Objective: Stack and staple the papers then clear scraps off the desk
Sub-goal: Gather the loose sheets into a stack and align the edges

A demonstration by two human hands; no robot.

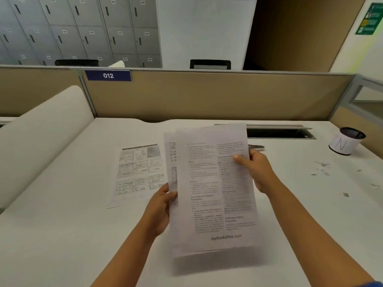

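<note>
Papers [213, 189] up, grasped by both hands' fingers [241, 159] over the white surface [62, 214]; scraps [323, 168] at three o'clock, lockers [83, 27] behind.

Left hand [160, 206] and right hand [258, 170] raised, fingers curled, thumbs forward.

My two bare forearms in frame, no watch, rings or gloves on my left hand [160, 206] or right hand [259, 169], wrists uncovered, a sliver of blue sleeve [371, 284] at my right elbow, bottom corner.
</note>
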